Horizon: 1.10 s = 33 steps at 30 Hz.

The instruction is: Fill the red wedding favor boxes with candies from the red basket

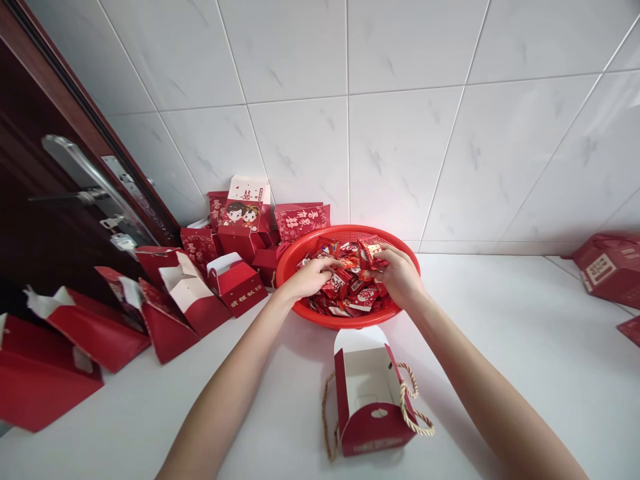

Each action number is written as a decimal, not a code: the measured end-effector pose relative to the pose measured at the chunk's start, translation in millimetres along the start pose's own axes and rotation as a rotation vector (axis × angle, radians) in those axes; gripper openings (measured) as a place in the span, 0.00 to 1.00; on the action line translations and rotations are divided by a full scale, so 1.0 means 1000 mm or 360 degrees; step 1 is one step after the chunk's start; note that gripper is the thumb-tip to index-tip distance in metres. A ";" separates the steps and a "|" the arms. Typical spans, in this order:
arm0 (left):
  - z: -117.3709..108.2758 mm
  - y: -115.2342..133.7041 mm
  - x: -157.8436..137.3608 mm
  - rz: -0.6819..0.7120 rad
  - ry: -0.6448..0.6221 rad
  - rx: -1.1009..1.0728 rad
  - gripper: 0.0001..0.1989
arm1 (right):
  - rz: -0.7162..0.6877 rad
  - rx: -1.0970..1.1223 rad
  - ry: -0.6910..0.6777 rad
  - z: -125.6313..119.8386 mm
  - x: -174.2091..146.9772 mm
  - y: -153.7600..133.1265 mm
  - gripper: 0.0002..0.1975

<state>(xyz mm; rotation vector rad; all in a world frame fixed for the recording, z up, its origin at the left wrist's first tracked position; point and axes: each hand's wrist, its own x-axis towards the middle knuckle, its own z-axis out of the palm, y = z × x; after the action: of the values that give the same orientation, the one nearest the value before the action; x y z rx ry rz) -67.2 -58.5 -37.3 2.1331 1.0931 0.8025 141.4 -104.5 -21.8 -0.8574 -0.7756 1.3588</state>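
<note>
A red plastic basket [349, 323] filled with red-wrapped candies [364, 298] stands against the tiled wall. Over the left part of the pile is my left hand [311, 277], its fingers stretched out and touching the wrappers. My right hand [399, 275], at the basket's right side, pinches a red candy packet [369, 252] between thumb and fingers, just above the pile. In front of the basket stands a red gift box [377, 430] with its top flaps raised. Its white inside shows no contents. Twisted gold rope handles [413, 410] hang at its sides.
Several red boxes and bags [240, 287] crowd the left side along the wall and door. A door [45, 200] with a metal handle and keys borders the left. Another red box [607, 267] sits at the far right of the white tabletop [520, 320].
</note>
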 end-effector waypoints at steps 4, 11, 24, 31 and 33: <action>0.000 0.012 -0.001 -0.0204 -0.0027 0.0033 0.20 | -0.0052 -0.0023 -0.0086 0.001 -0.002 0.000 0.09; 0.001 0.020 -0.002 -0.0432 -0.0203 0.0126 0.22 | -0.0095 -0.0011 -0.0091 0.000 -0.002 0.001 0.14; 0.002 0.028 -0.002 -0.0461 -0.0590 0.0430 0.22 | -0.0083 -0.0032 -0.0020 0.000 -0.001 0.001 0.12; 0.002 0.023 -0.002 -0.0361 -0.0622 0.0448 0.26 | -0.0077 -0.0051 -0.0011 0.000 -0.002 0.000 0.12; 0.001 0.022 -0.001 -0.0342 -0.0625 0.0448 0.25 | -0.0077 -0.0055 -0.0017 0.001 -0.003 -0.001 0.12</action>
<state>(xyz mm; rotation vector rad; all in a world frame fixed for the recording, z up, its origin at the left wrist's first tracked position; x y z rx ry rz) -56.3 -70.4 -22.3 2.2218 1.2439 0.1242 141.0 -107.1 -20.8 -0.8539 -0.8254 1.3117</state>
